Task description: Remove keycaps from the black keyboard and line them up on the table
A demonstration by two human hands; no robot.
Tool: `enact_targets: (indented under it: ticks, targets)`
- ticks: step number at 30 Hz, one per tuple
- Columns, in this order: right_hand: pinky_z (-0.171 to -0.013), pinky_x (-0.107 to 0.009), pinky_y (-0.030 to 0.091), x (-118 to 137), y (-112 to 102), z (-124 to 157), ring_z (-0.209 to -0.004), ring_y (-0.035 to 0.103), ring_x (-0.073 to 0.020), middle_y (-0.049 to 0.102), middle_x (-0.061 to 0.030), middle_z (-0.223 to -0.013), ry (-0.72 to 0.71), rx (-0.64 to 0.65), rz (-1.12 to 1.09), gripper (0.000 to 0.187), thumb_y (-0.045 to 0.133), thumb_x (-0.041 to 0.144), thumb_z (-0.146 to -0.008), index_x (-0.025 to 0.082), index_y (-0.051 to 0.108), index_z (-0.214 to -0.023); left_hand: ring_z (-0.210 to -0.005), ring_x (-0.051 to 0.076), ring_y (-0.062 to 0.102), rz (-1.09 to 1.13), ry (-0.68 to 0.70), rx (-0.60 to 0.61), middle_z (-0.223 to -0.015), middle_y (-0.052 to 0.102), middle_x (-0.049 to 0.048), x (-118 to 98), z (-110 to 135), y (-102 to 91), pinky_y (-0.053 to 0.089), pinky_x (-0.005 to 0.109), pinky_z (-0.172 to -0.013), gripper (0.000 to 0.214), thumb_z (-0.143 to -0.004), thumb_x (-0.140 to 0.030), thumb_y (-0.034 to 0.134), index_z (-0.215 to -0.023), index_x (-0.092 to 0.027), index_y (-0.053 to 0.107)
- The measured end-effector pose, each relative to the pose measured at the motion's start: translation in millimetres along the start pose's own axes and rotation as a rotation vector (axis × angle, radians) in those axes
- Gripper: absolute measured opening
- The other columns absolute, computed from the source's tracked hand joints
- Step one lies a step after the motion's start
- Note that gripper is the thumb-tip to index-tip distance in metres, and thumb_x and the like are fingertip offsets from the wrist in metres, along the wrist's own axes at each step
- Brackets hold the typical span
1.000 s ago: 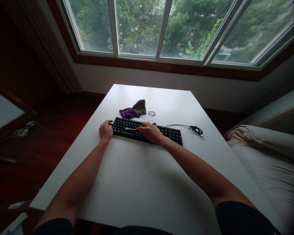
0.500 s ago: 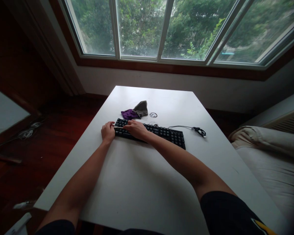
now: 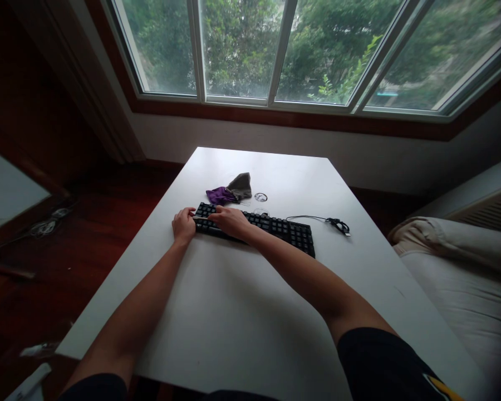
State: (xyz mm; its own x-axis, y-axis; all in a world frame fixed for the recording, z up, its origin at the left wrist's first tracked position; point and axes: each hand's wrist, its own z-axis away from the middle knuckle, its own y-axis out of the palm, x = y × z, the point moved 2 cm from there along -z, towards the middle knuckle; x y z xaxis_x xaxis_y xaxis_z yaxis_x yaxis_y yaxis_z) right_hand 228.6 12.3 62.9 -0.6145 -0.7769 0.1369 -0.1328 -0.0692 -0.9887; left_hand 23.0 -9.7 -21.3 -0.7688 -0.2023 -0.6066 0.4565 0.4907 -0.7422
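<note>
A black keyboard (image 3: 303, 236) lies on the white table, angled slightly down to the right. My left hand (image 3: 184, 224) is closed round its left end, with the fingertips at the edge of the keys. Over the left part of the keys, my right hand (image 3: 230, 221) pinches a thin pale stick (image 3: 201, 218). The stick points left toward my left hand; its exact kind is too small to tell. Behind the keyboard lie a purple cloth (image 3: 220, 195) and a grey-brown cloth (image 3: 241, 186), touching each other.
A small round clear-looking disc (image 3: 261, 197) lies right of the cloths. The keyboard's cable (image 3: 338, 225) is bundled at the right, with its plug on the table (image 3: 250, 317). A cushioned seat (image 3: 446, 278) stands at the right, and a window (image 3: 275, 55) lies beyond the table.
Both hands keep nearly the same places on the keyboard. The view has shifted very slightly; the cloths, disc and cable lie as before.
</note>
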Motion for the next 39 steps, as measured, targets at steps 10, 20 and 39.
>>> enact_targets:
  ticks: [10, 20, 39]
  targets:
    - [-0.064, -0.027, 0.036, -2.5, -13.4, 3.4, -0.088, 0.066, -0.0204, 0.066, -0.0075, -0.115, 0.022, 0.006, 0.077, 0.03, 0.047, 0.032, -0.101, 0.029, 0.072, -0.118, -0.108, 0.026, 0.061, -0.012, -0.005, -0.001, -0.109, 0.074, 0.0052, -0.4, -0.2, 1.4, 0.044, 0.039, -0.097, 0.039, -0.09, -0.01, 0.043, -0.114, -0.026, 0.07]
    - [-0.064, -0.027, 0.037, 5.5, -8.9, 1.2, -0.086, 0.067, -0.0209, 0.067, -0.0082, -0.117, 0.035, 0.023, 0.078, 0.031, 0.047, 0.029, -0.099, 0.029, 0.07, -0.121, -0.108, 0.026, 0.062, -0.014, -0.005, 0.008, -0.111, 0.074, 0.0054, -1.4, -0.7, 0.7, 0.045, 0.038, -0.096, 0.039, -0.09, -0.011, 0.044, -0.114, -0.026, 0.071]
    - [-0.064, -0.027, 0.03, -29.9, -2.6, 11.4, -0.088, 0.063, -0.0195, 0.071, -0.0038, -0.11, -0.008, 0.054, 0.016, 0.024, 0.053, 0.029, -0.094, 0.03, 0.071, -0.112, -0.11, 0.026, 0.062, -0.007, -0.004, -0.014, -0.117, 0.073, 0.006, 1.1, -1.2, 2.0, 0.044, 0.039, -0.1, 0.033, -0.094, -0.017, 0.046, -0.113, -0.026, 0.071]
